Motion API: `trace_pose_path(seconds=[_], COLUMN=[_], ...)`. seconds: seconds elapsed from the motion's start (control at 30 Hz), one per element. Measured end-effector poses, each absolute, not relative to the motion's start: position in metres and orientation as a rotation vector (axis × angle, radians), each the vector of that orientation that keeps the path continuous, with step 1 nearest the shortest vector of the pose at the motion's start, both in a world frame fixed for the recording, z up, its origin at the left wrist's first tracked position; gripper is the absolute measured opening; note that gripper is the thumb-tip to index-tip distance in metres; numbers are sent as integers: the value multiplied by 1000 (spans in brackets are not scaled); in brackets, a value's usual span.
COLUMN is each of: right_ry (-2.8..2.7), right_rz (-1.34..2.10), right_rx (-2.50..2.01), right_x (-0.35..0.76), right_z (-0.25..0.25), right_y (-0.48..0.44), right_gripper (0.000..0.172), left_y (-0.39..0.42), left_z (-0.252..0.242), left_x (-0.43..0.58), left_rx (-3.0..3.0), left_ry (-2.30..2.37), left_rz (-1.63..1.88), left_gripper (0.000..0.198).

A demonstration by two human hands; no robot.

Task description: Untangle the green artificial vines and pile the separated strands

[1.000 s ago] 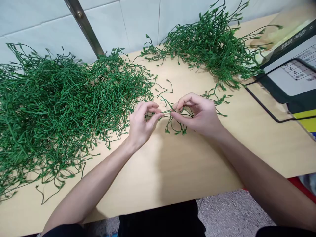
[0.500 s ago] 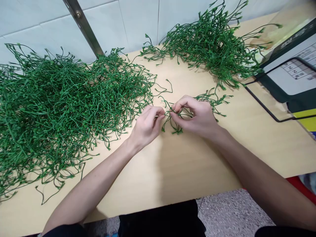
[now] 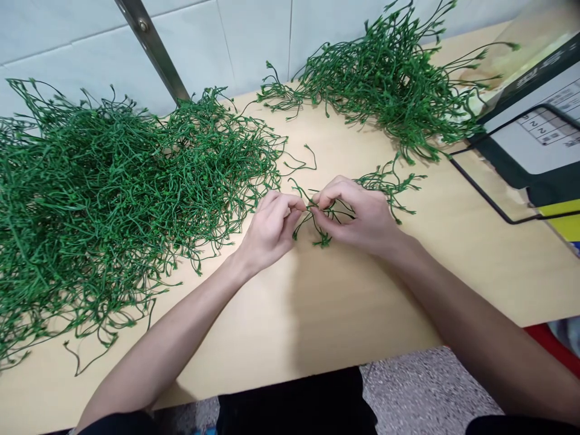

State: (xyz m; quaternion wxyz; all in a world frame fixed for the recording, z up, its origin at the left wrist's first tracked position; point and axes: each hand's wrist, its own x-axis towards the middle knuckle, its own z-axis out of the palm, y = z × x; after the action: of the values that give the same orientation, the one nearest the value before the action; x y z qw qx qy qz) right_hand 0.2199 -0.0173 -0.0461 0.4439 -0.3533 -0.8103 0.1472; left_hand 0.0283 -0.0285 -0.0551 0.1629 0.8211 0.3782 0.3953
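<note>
Between my hands is a small cluster of thin green artificial stems (image 3: 322, 237) with bushy little tips. My left hand (image 3: 272, 228) pinches it from the left, thumb and forefinger pressed together near the crossing point. From the other side my right hand (image 3: 360, 214) grips the same stems between thumb and forefinger. The fingertips hide the exact spot where the strands meet. Just behind my right hand lies a small bunch of similar stems (image 3: 396, 184). One loose stem (image 3: 301, 166) rests on the table beyond my fingers.
A large heap of green stems (image 3: 136, 181) covers the left of the wooden table (image 3: 254, 338). Another pile (image 3: 380, 84) lies at the back right by the tiled wall (image 3: 254, 42). A black wire frame (image 3: 484, 196) and a dark printed box (image 3: 534, 139) stand at right. A metal bar (image 3: 154, 48) leans behind.
My left fingertips have shifted slightly right, closer to my right hand. The held stems have moved a little left and tilted; both hands keep their pinch.
</note>
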Motion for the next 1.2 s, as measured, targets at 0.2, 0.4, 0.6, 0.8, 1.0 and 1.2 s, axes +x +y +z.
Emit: trace_pose_path(seconds=[0.2,0.4,0.6,0.8,1.0,1.2], right_ry=[-1978,-1970,-1971,-1989,-2041,-2014], right_rz=[355,290,312,365,376,261], right_rx=[-869,-777,-789,-752,-751,-808], right_x=[220,219,219,219,221,226], right_z=[-50,-52,-51,-50,-53,-53], right_y=[-16,-16,-15,-15,-15,-12], right_gripper=[17,19,18,18,17,18], left_y=[-26,-21,-18,-18,-17,-20], left_z=[-54,-58,-62,-64,-62,-57], left_x=[26,24,25,24,22,22], left_rx=[2064,1900,2090,2236,2276,2279], left_ry=[1119,1053,1139,1167,1190,1060], left_rz=[1112,1149,1261,1191,1044,970], left_gripper=[5,5,7,14,23,30])
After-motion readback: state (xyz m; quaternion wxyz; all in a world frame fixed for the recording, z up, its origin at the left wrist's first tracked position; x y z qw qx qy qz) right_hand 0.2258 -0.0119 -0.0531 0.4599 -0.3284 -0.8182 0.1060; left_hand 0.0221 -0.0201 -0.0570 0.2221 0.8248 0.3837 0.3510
